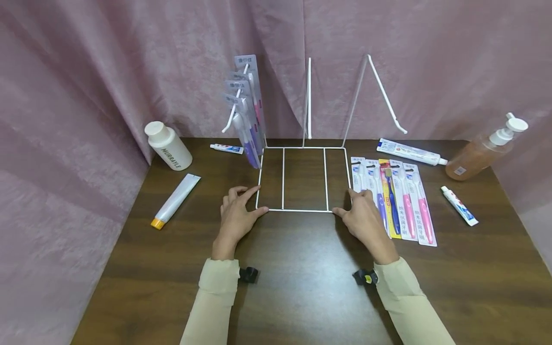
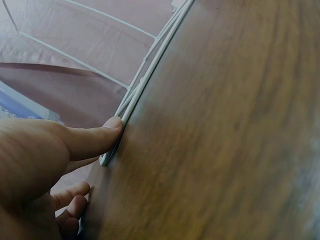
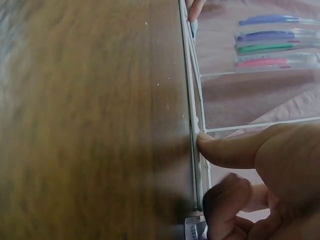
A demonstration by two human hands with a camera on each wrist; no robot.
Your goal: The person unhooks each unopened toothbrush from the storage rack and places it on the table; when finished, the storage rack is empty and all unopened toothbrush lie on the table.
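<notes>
A white wire display rack (image 1: 302, 211) stands on the table, its base flat and three long hooks rising at the back. At its front left corner my left hand (image 1: 237, 213) holds the base wire, thumb on the front bar and index finger at the side bar. My right hand (image 1: 364, 218) grips the front right corner likewise. In the right wrist view the thumb (image 3: 225, 150) presses on the front wire. Several packaged toothbrushes (image 1: 247, 129) hang from the left hook. The middle hook (image 1: 309, 100) and right hook (image 1: 384, 91) carry nothing.
Packaged toothbrushes (image 1: 407, 206) lie in a row beside my right hand, partly under it. Around them are toothpaste tubes (image 1: 409, 152) and a pump bottle (image 1: 478, 155). At left stand a white bottle (image 1: 170, 148) and a yellow-capped tube (image 1: 177, 200). A pink curtain (image 1: 181, 57) hangs behind.
</notes>
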